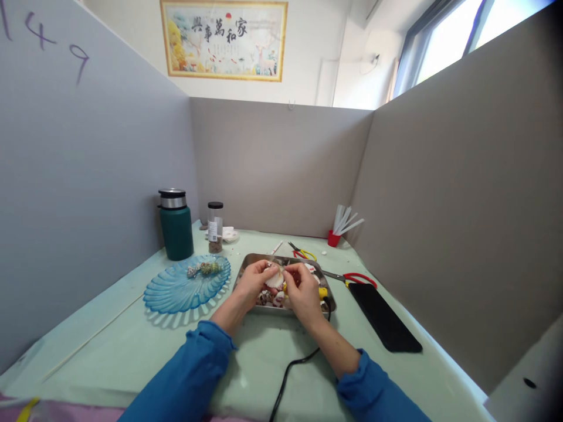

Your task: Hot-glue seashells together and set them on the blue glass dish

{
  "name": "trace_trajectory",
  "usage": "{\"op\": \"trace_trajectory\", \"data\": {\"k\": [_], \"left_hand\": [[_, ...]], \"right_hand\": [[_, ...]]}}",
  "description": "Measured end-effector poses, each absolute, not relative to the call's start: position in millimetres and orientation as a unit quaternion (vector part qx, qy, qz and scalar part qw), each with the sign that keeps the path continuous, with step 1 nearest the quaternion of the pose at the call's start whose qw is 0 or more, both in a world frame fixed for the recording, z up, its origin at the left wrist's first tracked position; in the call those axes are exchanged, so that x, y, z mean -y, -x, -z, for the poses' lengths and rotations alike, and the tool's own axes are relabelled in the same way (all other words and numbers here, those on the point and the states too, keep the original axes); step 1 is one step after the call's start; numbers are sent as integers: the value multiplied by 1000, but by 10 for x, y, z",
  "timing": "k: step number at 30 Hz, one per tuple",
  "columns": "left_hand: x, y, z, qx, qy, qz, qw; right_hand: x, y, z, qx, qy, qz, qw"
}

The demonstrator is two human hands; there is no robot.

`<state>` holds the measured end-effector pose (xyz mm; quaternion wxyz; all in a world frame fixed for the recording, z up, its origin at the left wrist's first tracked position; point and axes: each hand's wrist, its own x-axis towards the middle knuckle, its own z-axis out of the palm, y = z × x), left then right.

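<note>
A pale scallop shell (274, 279) with a pinkish edge is held up over a metal tray (281, 311). My left hand (254, 282) grips it from the left, thumb across its face. My right hand (304, 293) is closed in a pinch at the shell's right edge; whatever lies between those fingertips is too small to make out. Beneath both hands the tray holds several shells (278, 299), white and reddish brown. A yellow piece (323, 292) with a black cord (287, 370) lies at the tray's right side.
Left of the tray is a blue scalloped plate (176, 299) bearing small shells. Behind it stand a green flask (176, 231) and a clear jar (215, 228). To the right lie red-handled scissors (359, 279) and a black phone (385, 319). A red cup (333, 238) holds glue sticks. Partitions enclose the table.
</note>
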<state>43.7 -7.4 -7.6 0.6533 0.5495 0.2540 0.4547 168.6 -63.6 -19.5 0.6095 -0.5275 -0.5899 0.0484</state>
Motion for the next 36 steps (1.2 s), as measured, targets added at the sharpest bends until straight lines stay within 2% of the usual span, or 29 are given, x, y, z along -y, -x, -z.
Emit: {"op": "trace_trajectory", "data": {"k": [24, 36], "left_hand": [[59, -414, 104, -231, -562, -457, 650], [110, -412, 45, -194, -552, -439, 682]], "right_hand": [[615, -1675, 186, 584, 520, -49, 622], [613, -1665, 189, 587, 521, -34, 619]]}}
